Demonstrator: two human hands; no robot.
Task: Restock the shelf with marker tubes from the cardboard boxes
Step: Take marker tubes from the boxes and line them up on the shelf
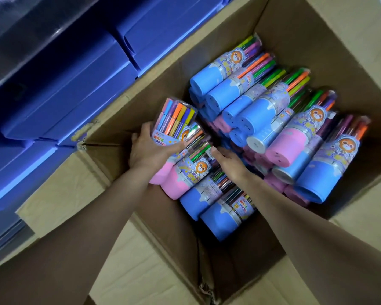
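— Where are your hands right now?

— Both of yours are down inside the open cardboard box (317,45). Your left hand (147,150) is wrapped around a marker tube (176,122) with a clear upper part, thumb curled over its printed label, holding it tilted with the marker tips pointing up and away from you. Its pink base sits low against the other tubes near the box's left wall.

— And the right one?

— Your right hand (229,160) lies flat on the tubes just beside the held one, fingers extended and resting on top, gripping nothing.

— What else is in the box?

— A pile of marker tubes (273,111) lying on their sides, mostly blue-based, a few pink, stacked in layers toward the right and far walls. Four more lie side by side beneath your hands, nearer you.

— Anything outside it?

— Blue cartons (64,84) stand packed close together just beyond the box's left flap.
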